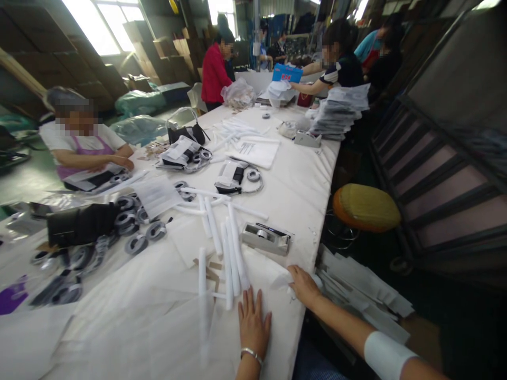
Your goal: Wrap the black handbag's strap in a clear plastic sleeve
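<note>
My left hand, with a bracelet at the wrist, lies flat with fingers spread on white sheeting. Its fingertips are beside the lower ends of several white rolled tubes. At the table's right edge my right hand curls its fingers on a thin white sheet. Part of that white material shows past the far side of the hand, and the palm hides the rest. A grey tape dispenser stands just beyond both hands.
Black handbags and wrapped grey straps lie on the left. A wrapped bag sits farther up the table. Beyond the right edge are a yellow stool and stacked sheets. Several co-workers surround the table.
</note>
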Demonstrator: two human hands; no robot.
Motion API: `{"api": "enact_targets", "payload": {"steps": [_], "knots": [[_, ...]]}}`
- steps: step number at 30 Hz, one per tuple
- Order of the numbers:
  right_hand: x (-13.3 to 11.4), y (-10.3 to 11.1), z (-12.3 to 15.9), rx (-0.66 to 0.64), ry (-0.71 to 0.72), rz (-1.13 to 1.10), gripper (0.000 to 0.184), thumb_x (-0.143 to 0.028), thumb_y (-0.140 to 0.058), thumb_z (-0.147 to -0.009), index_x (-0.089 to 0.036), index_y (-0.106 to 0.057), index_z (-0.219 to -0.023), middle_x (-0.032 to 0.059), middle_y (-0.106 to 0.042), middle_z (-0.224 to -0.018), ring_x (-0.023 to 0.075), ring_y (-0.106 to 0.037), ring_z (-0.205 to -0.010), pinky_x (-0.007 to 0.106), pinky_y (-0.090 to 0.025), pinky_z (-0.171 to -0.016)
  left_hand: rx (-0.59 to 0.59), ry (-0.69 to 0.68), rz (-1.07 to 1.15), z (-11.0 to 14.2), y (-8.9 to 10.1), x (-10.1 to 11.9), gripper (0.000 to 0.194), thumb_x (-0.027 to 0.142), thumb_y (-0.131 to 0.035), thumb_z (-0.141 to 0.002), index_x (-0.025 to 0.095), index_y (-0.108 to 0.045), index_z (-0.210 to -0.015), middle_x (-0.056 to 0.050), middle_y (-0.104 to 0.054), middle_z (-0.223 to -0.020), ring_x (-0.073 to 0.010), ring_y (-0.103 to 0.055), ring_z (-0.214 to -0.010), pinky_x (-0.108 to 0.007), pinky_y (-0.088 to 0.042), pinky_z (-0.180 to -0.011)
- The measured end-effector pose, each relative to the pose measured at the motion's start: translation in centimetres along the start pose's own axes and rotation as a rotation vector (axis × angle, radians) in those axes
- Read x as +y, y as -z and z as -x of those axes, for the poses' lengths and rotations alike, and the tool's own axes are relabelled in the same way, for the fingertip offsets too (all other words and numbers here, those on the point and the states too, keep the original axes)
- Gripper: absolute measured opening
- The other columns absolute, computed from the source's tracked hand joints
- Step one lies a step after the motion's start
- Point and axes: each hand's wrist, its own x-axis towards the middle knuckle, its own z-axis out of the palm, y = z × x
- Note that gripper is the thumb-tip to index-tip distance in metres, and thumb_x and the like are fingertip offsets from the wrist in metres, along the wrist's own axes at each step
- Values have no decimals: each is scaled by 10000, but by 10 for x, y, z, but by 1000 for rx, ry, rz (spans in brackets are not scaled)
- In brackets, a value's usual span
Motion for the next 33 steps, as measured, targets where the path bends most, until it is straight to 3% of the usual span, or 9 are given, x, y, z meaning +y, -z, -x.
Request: {"api": "enact_targets", "payload": {"steps": [3,8,13,16,20,26,30,33], "knots": [[2,4,-9,-77,-87,-31,473,-107,-580,-709,-137,-529,-1178,128,-661,-1049,261,-614,-959,347,-458,-826,-1,-1,-12,0,-2,0,627,327,-479,-863,245,-239,-1436,-99,-250,-1530,-298,-174,-1413,-512,-262,-1111],[3,29,-27,-311,11,-151,211,-139,-638,-607,-181,-682,-809,29,-717,-820,229,-645,-821,280,-479,-725,1,12,5,1,-3,0,637,308,-490,-853,248,-240,-1436,-102,-250,-1529,-306,-163,-1414,-520,-247,-1117],[-5,71,-29,-503,124,-315,292,-165,-625,-649,-177,-684,-936,-7,-724,-863,194,-649,-823,251,-509,-710,-13,20,28,1,-7,0,644,306,-483,-852,256,-223,-1439,-105,-230,-1535,-306,-146,-1418,-532,-233,-1119],[-20,110,-25,-688,116,-575,365,-226,-660,-677,-161,-653,-1035,19,-717,-946,195,-653,-857,259,-525,-721,-42,45,49,0,-10,0,658,300,-487,-841,272,-215,-1440,-88,-200,-1545,-296,-123,-1423,-529,-197,-1134],[-57,180,-26,-910,76,-929,507,-229,-751,-644,-141,-614,-1124,61,-708,-989,196,-664,-848,279,-535,-741,-100,90,76,-2,-13,2,688,276,-494,-813,284,-210,-1439,-68,-127,-1558,-291,-64,-1429,-529,-145,-1146],[-128,278,-56,-874,163,-935,508,-209,-760,-676,-108,-597,-1146,101,-711,-1005,200,-683,-833,275,-552,-733,-254,123,198,-7,2,-1,713,301,-485,-797,288,-182,-1442,-56,-72,-1556,-295,-24,-1424,-546,-88,-1150],[-188,316,-99,-876,203,-902,469,-173,-749,-694,-112,-598,-1133,104,-721,-995,196,-693,-844,283,-549,-792,-370,57,361,-13,14,-11,734,439,-487,-790,319,-165,-1439,-21,-81,-1550,-317,-46,-1417,-583,-134,-1135],[-243,330,-141,-911,209,-882,395,-149,-717,-725,-110,-603,-1101,100,-730,-969,188,-702,-819,283,-554,-797,-556,18,385,-23,13,-17,710,525,-558,-745,418,-285,-1392,30,-136,-1554,-359,-135,-1406,-638,-255,-1064]]}}
